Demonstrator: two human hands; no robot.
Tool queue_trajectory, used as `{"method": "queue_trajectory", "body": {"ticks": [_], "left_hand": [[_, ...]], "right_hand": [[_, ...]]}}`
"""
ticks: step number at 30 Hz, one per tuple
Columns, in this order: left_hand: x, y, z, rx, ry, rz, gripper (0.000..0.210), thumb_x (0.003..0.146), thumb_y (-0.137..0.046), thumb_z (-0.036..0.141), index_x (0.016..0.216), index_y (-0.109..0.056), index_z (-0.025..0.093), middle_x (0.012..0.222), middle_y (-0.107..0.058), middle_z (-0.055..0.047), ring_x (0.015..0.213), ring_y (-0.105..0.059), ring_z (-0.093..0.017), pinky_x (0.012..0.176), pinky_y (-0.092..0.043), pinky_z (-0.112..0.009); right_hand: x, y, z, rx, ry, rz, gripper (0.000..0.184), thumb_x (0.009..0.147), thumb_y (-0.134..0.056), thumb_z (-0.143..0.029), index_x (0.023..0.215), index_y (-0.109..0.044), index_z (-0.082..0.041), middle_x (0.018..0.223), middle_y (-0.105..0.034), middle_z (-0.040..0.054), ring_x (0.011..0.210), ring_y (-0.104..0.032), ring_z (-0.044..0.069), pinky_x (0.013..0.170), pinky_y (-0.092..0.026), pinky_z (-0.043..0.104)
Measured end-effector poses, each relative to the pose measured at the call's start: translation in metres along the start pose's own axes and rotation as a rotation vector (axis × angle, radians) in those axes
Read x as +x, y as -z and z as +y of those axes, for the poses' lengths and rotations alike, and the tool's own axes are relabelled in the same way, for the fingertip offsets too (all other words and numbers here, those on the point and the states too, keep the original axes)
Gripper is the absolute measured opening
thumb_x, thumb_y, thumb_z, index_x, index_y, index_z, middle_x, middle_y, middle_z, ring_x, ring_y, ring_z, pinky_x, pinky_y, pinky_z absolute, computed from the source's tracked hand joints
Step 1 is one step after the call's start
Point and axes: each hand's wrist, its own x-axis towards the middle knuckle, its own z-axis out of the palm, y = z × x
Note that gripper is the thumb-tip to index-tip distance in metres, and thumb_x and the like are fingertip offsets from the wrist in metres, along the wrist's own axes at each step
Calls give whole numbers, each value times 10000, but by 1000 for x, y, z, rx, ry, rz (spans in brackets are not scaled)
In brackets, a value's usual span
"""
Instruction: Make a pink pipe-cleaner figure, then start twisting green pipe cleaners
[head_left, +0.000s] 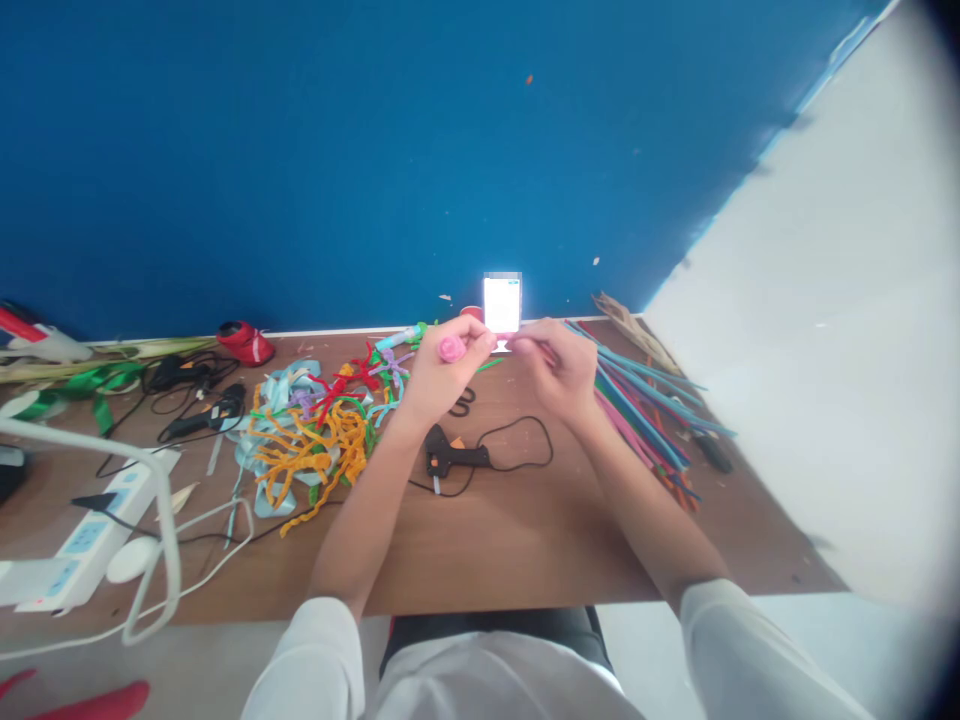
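Above the brown table, my left hand (439,382) is closed on a pink pipe cleaner (452,348), which shows as a rolled, rosette-like end by the thumb and index finger. Across from it, my right hand (564,368) is closed, its fingertips pinching what looks like the thin other end of the same pink piece. The short stretch between the hands is small and blurred by glare. Just behind them stands a phone (502,303) with a bright screen. A black hot glue gun (456,455) lies below the hands, its cable looped to the right.
A bundle of coloured pipe cleaners (645,400) lies to the right. Twisted orange pipe cleaners (319,450) and pale blue ribbon (289,385) pile up at left. Further left are another glue gun (214,410), a white power strip (97,535) and a white tubular frame (169,530). A blue wall (375,180) rises behind.
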Motion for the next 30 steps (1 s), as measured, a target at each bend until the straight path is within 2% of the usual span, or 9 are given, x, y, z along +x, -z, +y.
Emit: {"method": "queue_trajectory", "body": {"ticks": [2, 5, 8, 12, 17, 23, 25, 27, 30], "left_hand": [[1, 4, 1, 112, -88, 1, 247, 927, -620, 376, 791, -644, 171, 619, -527, 30, 561, -433, -87, 525, -320, -246], [1, 9, 3, 284, -190, -2, 232, 956, -588, 366, 846, -663, 176, 688, -601, 18, 630, -507, -102, 605, -373, -254], [0, 12, 2, 438, -280, -31, 211, 967, -577, 338, 851, -660, 182, 737, -656, 8, 665, -548, -112, 659, -388, -267], [0, 14, 0, 553, -341, -73, 159, 961, -570, 269, 849, -654, 194, 776, -673, 5, 711, -562, -126, 683, -375, -281], [0, 11, 2, 496, -253, -103, 174, 938, -579, 263, 788, -616, 184, 697, -595, 24, 645, -483, -112, 645, -348, -278], [-2, 2, 0, 78, 87, -129, 286, 873, -648, 333, 665, -531, 174, 612, -461, 34, 564, -382, -95, 533, -288, -260], [-4, 0, 2, -9, 208, -178, 297, 866, -660, 363, 671, -525, 184, 556, -371, 53, 505, -321, -86, 483, -231, -255], [-6, 0, 6, -26, 222, -198, 302, 876, -656, 395, 691, -537, 188, 550, -355, 57, 491, -313, -84, 470, -221, -254], [-6, 1, 10, 119, 33, -108, 272, 904, -634, 373, 723, -576, 178, 620, -482, 34, 566, -403, -96, 541, -309, -262]], "right_hand": [[5, -1, -5, 374, -351, 6, 364, 1046, -407, -401, 908, -685, -210, 791, -697, 46, 701, -637, 146, 610, -475, 282], [11, 4, -7, 747, -673, -185, 388, 1009, -471, -464, 871, -703, -186, 719, -681, 41, 638, -636, 140, 515, -412, 245], [14, 10, -8, 828, -797, -332, 342, 963, -570, -448, 812, -703, -172, 683, -675, 30, 591, -605, 118, 495, -382, 230], [13, 13, -11, 750, -804, -353, 250, 898, -687, -374, 740, -652, -183, 642, -628, -17, 559, -528, 84, 516, -360, 223], [12, 10, -10, 476, -570, -321, 200, 901, -658, -327, 758, -615, -194, 639, -582, -31, 590, -489, 101, 575, -373, 257], [7, 12, 0, -500, 375, -245, 219, 892, -594, -154, 692, -524, -208, 635, -509, -8, 648, -398, 149, 592, -284, 327], [4, 12, 3, -653, 553, -175, 241, 881, -624, -159, 680, -503, -216, 618, -492, -7, 648, -373, 160, 583, -258, 342], [2, 11, 3, -651, 559, -109, 231, 879, -629, -160, 692, -508, -222, 610, -483, -12, 642, -368, 162, 581, -258, 342], [3, 8, 0, -385, 250, -104, 181, 928, -575, -197, 750, -552, -221, 659, -527, -7, 641, -425, 151, 603, -320, 320]]}}
